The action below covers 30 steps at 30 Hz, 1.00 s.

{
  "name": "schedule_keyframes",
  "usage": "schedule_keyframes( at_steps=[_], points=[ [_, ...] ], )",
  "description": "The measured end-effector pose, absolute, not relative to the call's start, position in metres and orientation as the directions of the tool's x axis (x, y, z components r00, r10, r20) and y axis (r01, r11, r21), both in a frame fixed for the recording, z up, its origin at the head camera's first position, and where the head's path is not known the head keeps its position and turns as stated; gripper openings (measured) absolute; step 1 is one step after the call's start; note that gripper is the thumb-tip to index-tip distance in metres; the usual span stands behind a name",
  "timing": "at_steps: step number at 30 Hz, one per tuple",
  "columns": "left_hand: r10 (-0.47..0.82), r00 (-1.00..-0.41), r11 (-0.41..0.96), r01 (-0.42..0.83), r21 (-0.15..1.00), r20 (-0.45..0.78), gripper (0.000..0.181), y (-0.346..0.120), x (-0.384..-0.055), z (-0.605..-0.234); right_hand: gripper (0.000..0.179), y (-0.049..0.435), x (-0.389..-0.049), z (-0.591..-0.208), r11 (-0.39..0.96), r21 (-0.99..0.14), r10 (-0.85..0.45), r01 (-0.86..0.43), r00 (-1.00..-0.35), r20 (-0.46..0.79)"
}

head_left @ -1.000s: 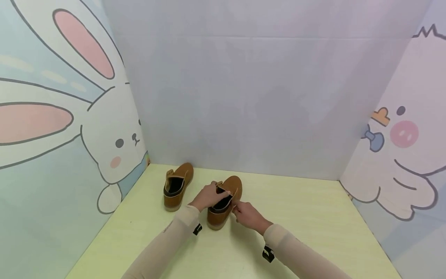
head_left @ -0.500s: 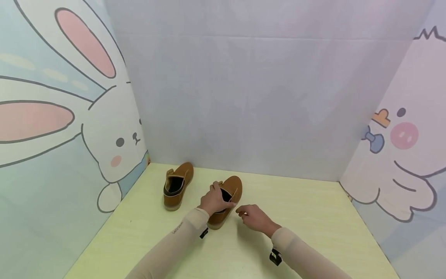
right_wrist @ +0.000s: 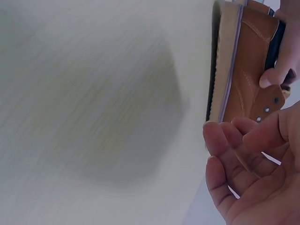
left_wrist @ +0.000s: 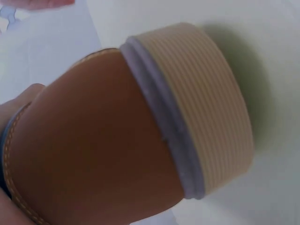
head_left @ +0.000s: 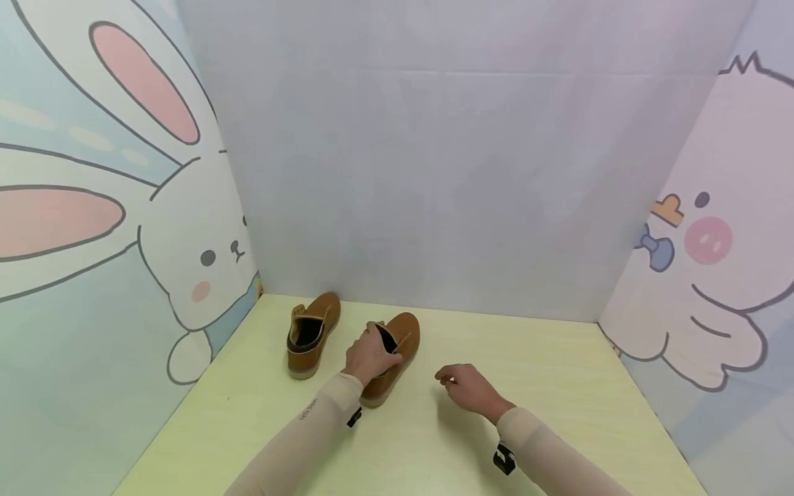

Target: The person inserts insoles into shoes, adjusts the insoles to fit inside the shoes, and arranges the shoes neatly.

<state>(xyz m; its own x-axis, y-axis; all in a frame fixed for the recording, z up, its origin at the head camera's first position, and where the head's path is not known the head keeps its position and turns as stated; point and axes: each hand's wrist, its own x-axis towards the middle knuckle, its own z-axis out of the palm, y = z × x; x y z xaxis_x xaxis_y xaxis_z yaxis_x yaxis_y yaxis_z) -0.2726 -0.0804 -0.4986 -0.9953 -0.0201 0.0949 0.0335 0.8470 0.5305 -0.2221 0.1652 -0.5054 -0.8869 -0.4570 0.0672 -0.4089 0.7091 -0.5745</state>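
Note:
A brown lace-up shoe (head_left: 406, 332) with a tan ridged sole points away from me, near the middle of the table. My left hand (head_left: 367, 355) grips it from above across its dark opening, the thumb on the right side and the fingers on the left. The left wrist view is filled by the shoe's brown heel (left_wrist: 93, 131). To the right, apart from the shoe, my right hand (head_left: 473, 389) hovers over the table with loosely curled fingers and nothing in them. In the right wrist view, eyelets show on the side of the held shoe (right_wrist: 248, 79).
A matching brown shoe (head_left: 327, 310) stands to the left, toe toward the grey back wall (head_left: 422, 193). Cartoon-printed walls, a rabbit (head_left: 205, 275) at left and a chick (head_left: 713, 296) at right, border the pale yellow table (head_left: 546, 372).
My right hand has left the shoe's right side and moved right. My left hand has moved its thumb to the shoe's outer right side. The held shoe has shifted slightly left.

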Motion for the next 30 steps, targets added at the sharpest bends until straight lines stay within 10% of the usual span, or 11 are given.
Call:
schedule_keyframes(
  at_steps=[30],
  points=[
    [-0.261, -0.962, 0.773, -0.157, 0.615, 0.083, 0.102, -0.127, -0.300, -0.489, 0.023, 0.178, -0.223, -0.503, 0.720, -0.593, -0.388, -0.360, -0.918, 0.085]
  ],
)
